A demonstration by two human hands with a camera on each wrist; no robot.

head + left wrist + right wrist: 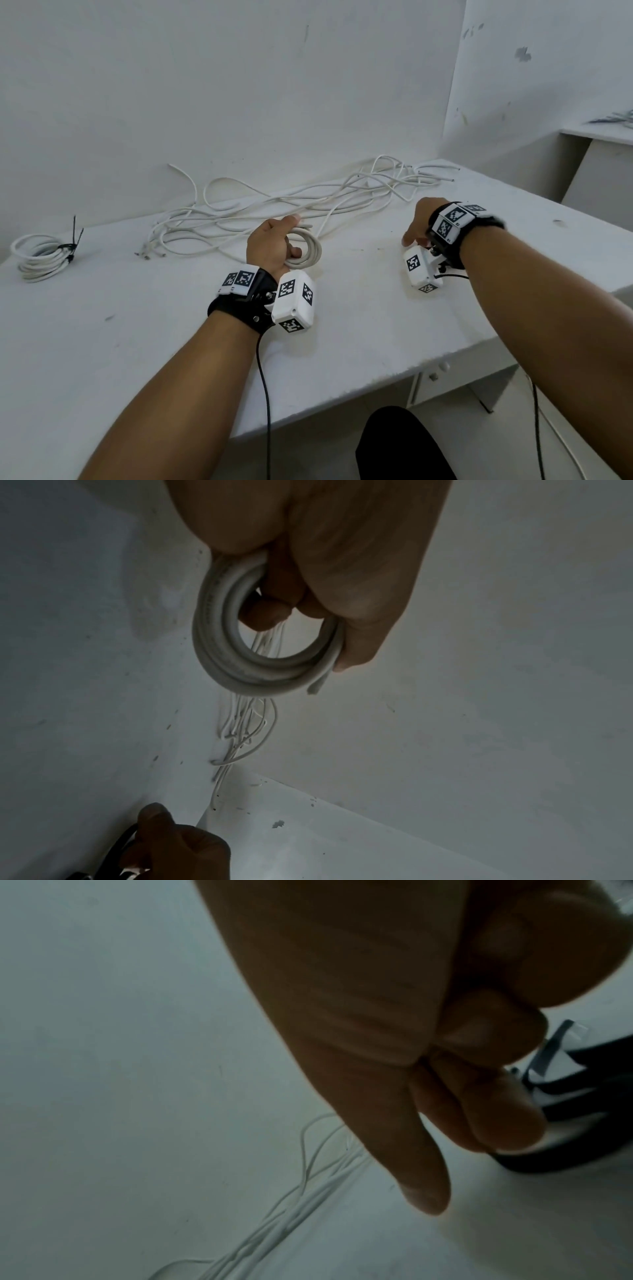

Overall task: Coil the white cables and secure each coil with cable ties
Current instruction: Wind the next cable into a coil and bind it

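Note:
My left hand [274, 243] grips a small coil of white cable [310, 253] just above the white table [342, 325]. In the left wrist view the fingers pass through the coil [222, 642] and the thumb lies along its outer side, with the cut cable end sticking out beside it. A tangle of loose white cables [274, 205] lies behind it along the wall. My right hand [416, 222] hovers over the table to the right. Its fingers [496, 1096] are curled into the palm, the thumb points out, and I see nothing in it.
A finished white coil [39, 257] bound with black cable ties [73, 240] lies at the table's far left. The wall runs close behind the cables. The table's front edge is near my body, and another white desk [599, 133] stands at the right.

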